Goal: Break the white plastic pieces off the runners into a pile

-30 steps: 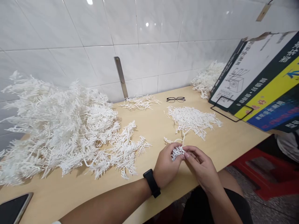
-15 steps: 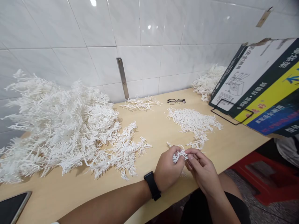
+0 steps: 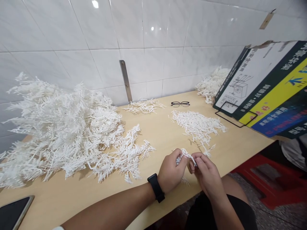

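Observation:
A white branched plastic piece (image 3: pixel 185 153) with thin strands is between my two hands, over the front edge of the table. My left hand (image 3: pixel 171 169), with a black watch on its wrist, is closed around the clustered part of it. My right hand (image 3: pixel 206 171) pinches a strand end of the same piece beside the left thumb. Just beyond the hands lies a flat heap of short white pieces (image 3: pixel 199 124), with a few longer ones trailing toward me. To the left rises a large pile of white branched pieces (image 3: pixel 64 131).
Thin white stems (image 3: pixel 145 106) lie by the wall next to a metal bracket (image 3: pixel 126 81). Black glasses (image 3: pixel 180 104) rest nearby. A printed carton (image 3: pixel 263 92) stands at the right, with more white pieces (image 3: pixel 212 84) behind it. A phone (image 3: pixel 14 212) lies front left.
My right hand has pulled strands out from the bunch, and a loop now shows above my left thumb. Both hands have shifted slightly. The view has turned a little.

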`<move>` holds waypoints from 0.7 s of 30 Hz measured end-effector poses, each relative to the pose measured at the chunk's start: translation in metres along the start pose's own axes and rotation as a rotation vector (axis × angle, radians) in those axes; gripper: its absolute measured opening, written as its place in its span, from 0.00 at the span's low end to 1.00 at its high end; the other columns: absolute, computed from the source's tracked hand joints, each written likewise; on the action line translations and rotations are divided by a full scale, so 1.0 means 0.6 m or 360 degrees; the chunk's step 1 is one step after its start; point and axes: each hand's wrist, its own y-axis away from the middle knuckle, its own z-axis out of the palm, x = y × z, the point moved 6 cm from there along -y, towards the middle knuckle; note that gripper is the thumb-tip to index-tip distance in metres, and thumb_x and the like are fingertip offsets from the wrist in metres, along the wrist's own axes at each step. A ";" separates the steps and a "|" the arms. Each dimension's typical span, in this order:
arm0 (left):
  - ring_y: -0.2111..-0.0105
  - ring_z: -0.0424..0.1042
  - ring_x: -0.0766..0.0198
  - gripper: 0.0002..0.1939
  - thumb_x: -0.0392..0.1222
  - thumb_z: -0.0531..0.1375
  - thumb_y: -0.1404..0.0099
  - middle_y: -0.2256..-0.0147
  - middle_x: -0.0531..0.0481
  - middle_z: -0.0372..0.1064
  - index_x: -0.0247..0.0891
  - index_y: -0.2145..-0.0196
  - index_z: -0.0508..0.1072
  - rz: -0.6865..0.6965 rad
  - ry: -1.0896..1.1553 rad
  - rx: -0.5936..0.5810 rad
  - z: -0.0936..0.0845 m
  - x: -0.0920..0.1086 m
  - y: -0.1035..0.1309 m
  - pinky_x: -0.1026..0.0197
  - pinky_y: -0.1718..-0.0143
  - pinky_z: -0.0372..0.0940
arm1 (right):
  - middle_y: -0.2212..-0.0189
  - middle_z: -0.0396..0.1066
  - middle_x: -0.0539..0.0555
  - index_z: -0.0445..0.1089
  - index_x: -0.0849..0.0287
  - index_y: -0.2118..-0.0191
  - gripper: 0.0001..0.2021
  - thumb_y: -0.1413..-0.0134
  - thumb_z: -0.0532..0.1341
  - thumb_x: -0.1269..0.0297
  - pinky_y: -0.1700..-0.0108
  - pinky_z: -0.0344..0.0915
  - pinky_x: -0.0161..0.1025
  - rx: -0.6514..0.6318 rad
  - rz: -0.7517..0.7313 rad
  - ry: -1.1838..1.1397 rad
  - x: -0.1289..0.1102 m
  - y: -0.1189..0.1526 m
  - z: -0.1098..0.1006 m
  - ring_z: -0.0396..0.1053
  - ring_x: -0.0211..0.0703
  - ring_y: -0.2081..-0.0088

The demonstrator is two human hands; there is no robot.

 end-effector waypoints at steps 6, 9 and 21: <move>0.73 0.59 0.68 0.12 0.44 0.52 0.32 0.75 0.57 0.59 0.38 0.73 0.58 -0.0018 -0.0080 -0.0017 0.000 -0.002 0.002 0.63 0.70 0.52 | 0.79 0.57 0.47 0.62 0.58 0.74 0.17 0.38 0.58 0.53 0.72 0.54 0.34 -0.0090 0.0064 0.0263 -0.005 0.003 0.011 0.55 0.37 0.75; 0.73 0.59 0.68 0.12 0.44 0.51 0.32 0.76 0.57 0.60 0.39 0.73 0.58 -0.0014 -0.0069 -0.0080 0.003 0.000 0.003 0.64 0.70 0.52 | 0.79 0.56 0.47 0.59 0.58 0.77 0.19 0.37 0.57 0.54 0.71 0.54 0.34 -0.0184 0.0009 0.0250 -0.010 0.003 0.013 0.55 0.37 0.75; 0.68 0.63 0.67 0.13 0.46 0.48 0.28 0.69 0.54 0.64 0.38 0.69 0.60 0.0117 0.0254 -0.0315 0.015 0.012 0.011 0.64 0.63 0.57 | 0.74 0.60 0.49 0.63 0.58 0.75 0.14 0.36 0.56 0.63 0.66 0.56 0.37 -0.0357 -0.0257 -0.0024 -0.005 0.006 0.007 0.58 0.39 0.69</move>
